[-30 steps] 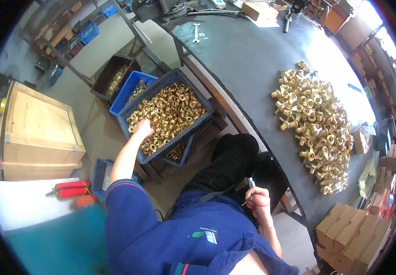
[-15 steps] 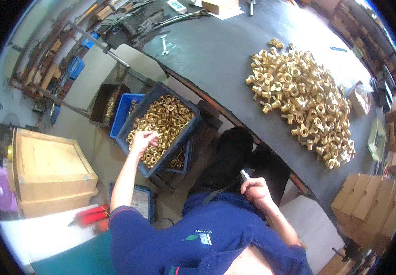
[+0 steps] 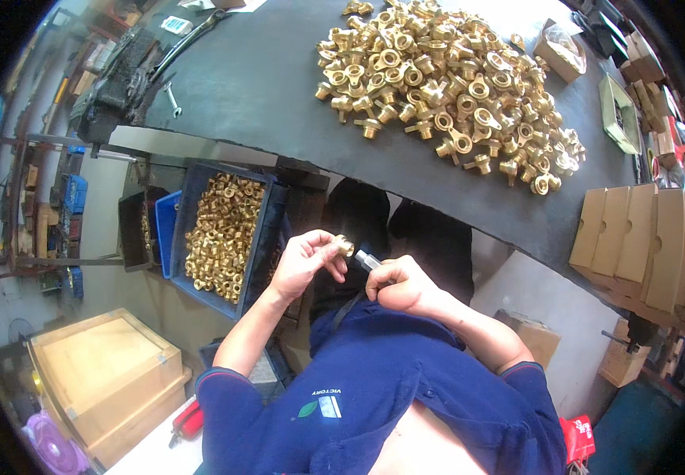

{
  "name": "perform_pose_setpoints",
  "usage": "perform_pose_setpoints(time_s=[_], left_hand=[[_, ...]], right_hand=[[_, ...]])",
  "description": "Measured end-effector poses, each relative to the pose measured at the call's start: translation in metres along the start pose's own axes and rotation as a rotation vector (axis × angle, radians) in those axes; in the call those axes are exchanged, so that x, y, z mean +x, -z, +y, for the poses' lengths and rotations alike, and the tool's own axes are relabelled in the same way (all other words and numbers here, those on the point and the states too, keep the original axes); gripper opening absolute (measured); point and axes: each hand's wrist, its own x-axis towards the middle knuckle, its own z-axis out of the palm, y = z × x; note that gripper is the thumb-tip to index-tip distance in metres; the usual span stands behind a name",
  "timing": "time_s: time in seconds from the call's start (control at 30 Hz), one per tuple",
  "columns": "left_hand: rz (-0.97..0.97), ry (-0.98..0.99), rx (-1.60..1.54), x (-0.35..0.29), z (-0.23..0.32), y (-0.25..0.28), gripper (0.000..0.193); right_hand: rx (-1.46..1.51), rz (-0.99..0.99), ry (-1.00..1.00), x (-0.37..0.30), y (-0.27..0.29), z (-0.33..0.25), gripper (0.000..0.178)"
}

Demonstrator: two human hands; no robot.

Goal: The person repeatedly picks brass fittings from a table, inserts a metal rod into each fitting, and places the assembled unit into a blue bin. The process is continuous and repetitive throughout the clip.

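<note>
In front of my waist, my left hand (image 3: 309, 263) pinches a small brass fitting (image 3: 346, 247) between thumb and fingers. Closed around a silvery metal rod-like tool (image 3: 368, 261) is my right hand (image 3: 403, 285); most of the tool is hidden in the fist. Its narrow dark tip points at the fitting, close beside it; whether they touch I cannot tell. To the left, a dark blue crate (image 3: 267, 229) holds many loose brass fittings (image 3: 224, 237). A large heap of brass fittings with ring-shaped lugs (image 3: 453, 87) lies on the dark workbench (image 3: 255, 111).
A spanner (image 3: 172, 101) and a larger wrench (image 3: 180, 47) lie at the bench's left. Cardboard boxes (image 3: 612, 237) and a pale green tray (image 3: 620, 119) are on the right. A wooden box (image 3: 109, 364) stands lower left, and a smaller blue bin (image 3: 167, 233) adjoins the crate.
My left hand has come from over the crate to my waist with a brass fitting. My right hand has brought the tool close to it. The view has turned to the right.
</note>
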Motion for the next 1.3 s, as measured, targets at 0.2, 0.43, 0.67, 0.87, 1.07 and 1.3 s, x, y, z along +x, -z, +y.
perform_pose_setpoints(time_s=[0.2,0.43,0.67,0.87,1.07,1.3], left_hand=[[-0.059,0.106,0.244,0.003,0.009,-0.009,0.013],[-0.116,0.057,0.271,0.016,0.018,-0.008,0.011],[0.026,-0.247,0.439,0.112,0.104,-0.003,0.011],[0.290,-0.708,1.040,0.243,0.179,-0.008,0.016],[0.568,-0.721,1.411,0.322,0.201,-0.027,0.021],[0.515,-0.945,1.215,0.281,0.205,0.001,0.024]], right_hand=[[-0.339,-0.035,0.064,0.003,0.001,-0.002,0.011],[0.054,0.000,0.035,0.000,0.000,0.010,0.007],[0.241,0.234,0.069,-0.015,0.017,0.028,0.016],[0.291,0.264,0.051,-0.034,0.023,0.026,0.018],[0.400,0.409,0.027,-0.052,0.023,0.019,0.018],[0.381,0.366,-0.066,-0.050,0.026,0.034,0.021]])
